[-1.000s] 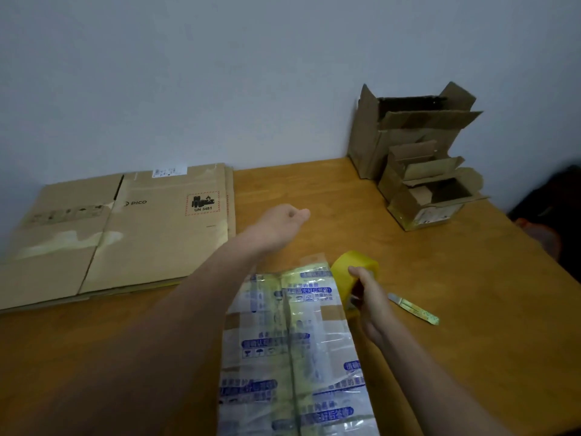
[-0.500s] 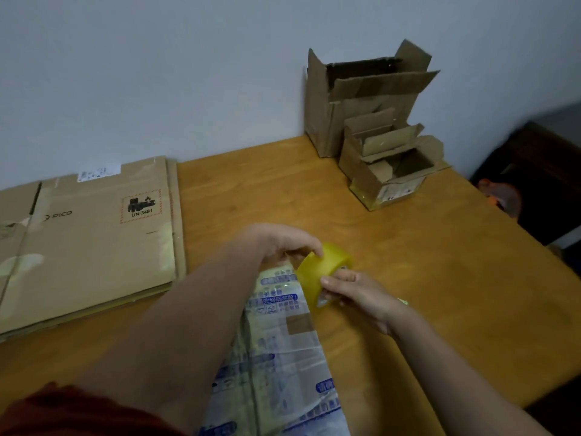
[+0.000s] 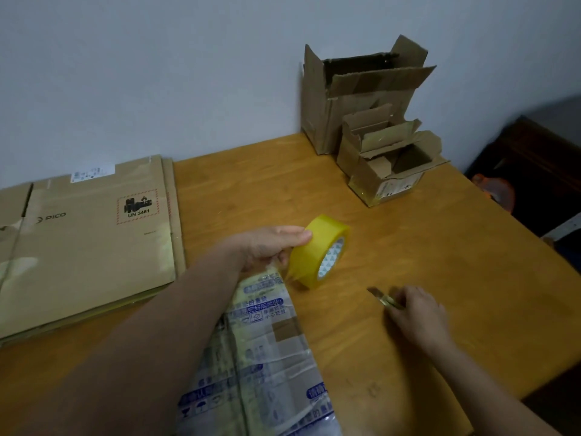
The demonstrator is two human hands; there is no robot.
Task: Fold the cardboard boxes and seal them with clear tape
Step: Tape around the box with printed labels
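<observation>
A cardboard box (image 3: pixel 273 357) covered in printed tape lies near the table's front edge, partly under my left forearm. My left hand (image 3: pixel 267 247) grips a yellow tape roll (image 3: pixel 317 251) at the box's far end, with a strip of tape stretched from the roll down to the box. To the right, my right hand (image 3: pixel 418 316) lies on the table with its fingers on a small utility knife (image 3: pixel 382 298), whose blade tip sticks out to the left.
Flattened cardboard boxes (image 3: pixel 85 240) lie at the left of the wooden table (image 3: pixel 440 247). A tall open box (image 3: pixel 355 96) and two small open boxes (image 3: pixel 390 171) stand at the back right by the wall. The table's right edge drops to a dark area.
The tape roll has passed from my right hand to my left hand. My right hand has moved right and down onto the knife. The view has shifted a little.
</observation>
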